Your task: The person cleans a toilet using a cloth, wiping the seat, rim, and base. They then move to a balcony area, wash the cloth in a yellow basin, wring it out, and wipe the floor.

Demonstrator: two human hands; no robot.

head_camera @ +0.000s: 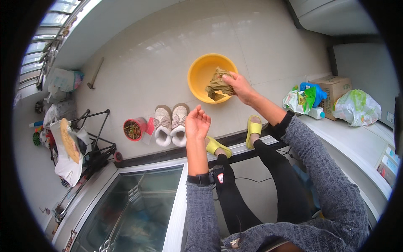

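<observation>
My right hand (238, 85) grips a crumpled olive-brown cloth (218, 82) above a yellow plastic basin (197, 80) on the tiled floor. The cloth hangs over the basin's right half and hides part of its inside. My left hand (197, 123) is held palm up with its fingers loosely curled, and nothing lies in it. It is just below the basin in the picture, apart from both basin and cloth. Next to it on the floor stands a pair of beige boots (171, 124) with white fluffy lining and bows.
A red plant pot (134, 129) stands left of the boots. Further left are a folding cart (97, 135) and a hammer (95, 73). A cardboard box (330, 91), a blue bottle (318, 94) and a plastic bag (358, 108) sit at right. A door track (239, 147) crosses near my feet.
</observation>
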